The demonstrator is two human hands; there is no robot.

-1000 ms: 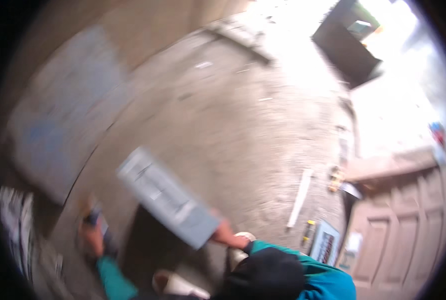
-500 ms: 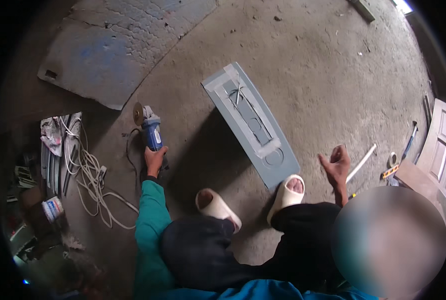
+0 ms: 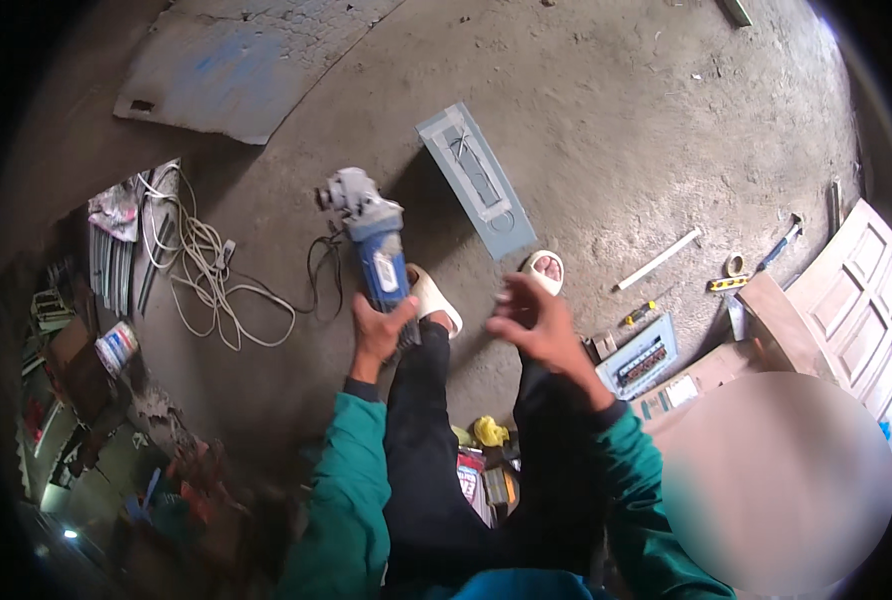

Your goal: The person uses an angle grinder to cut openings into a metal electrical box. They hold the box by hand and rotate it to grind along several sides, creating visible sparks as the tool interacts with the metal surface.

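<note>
My left hand [image 3: 374, 335] is wrapped round the body of a blue and grey angle grinder [image 3: 378, 255], held up off the floor with its head pointing away from me. The grinder's disc is hard to make out now. My right hand [image 3: 541, 328] hangs in front of my right leg, thumb and fingers apart, holding nothing. Beyond my feet stands a grey metal box [image 3: 478, 182] with tape round a long slot cut in its upper face. Neither hand touches the box.
A pale cable [image 3: 201, 270] lies coiled at left beside metal strips [image 3: 113, 268]. At right are a white tube [image 3: 658, 258], a hammer [image 3: 781, 243], a yellow level [image 3: 728, 284], a tape roll [image 3: 734, 264], an electrical panel [image 3: 643, 358] and a panelled door [image 3: 846, 300]. A blurred patch covers the lower right.
My view has risen, and the box looks smaller. The grinder has come up, nearer to me, in my left hand. My right hand has swung inward from the right side.
</note>
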